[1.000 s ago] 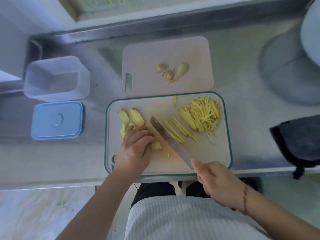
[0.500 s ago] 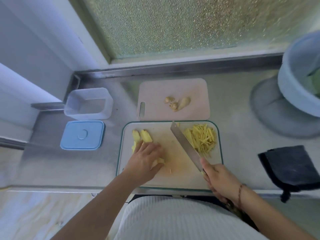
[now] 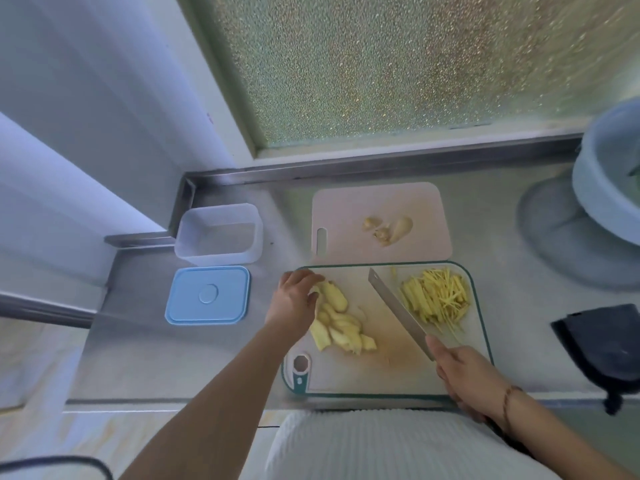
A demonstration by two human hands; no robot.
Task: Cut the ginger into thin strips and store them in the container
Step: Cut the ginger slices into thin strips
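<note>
Steel knife (image 3: 398,310) in right hand (image 3: 467,379) points up-left across board (image 3: 381,382).

Legible text, labels, brands, numbers, signs: none. The blue lid (image 3: 208,295), left of centre in the frame, bears only a plain raised circle, no lettering.

**Home kitchen, by the look of it**

Brushed stainless-steel surface (image 3: 194,344) with a raised back lip under a pebbled frosted-glass window (image 3: 398,64). White green-rimmed plastic cutting board (image 3: 479,327) bearing pale yellow sliced ginger (image 3: 337,327), long steel kitchen knife (image 3: 394,308), clear rectangular plastic storage container (image 3: 218,233), light blue plastic lid (image 3: 207,295).
</note>
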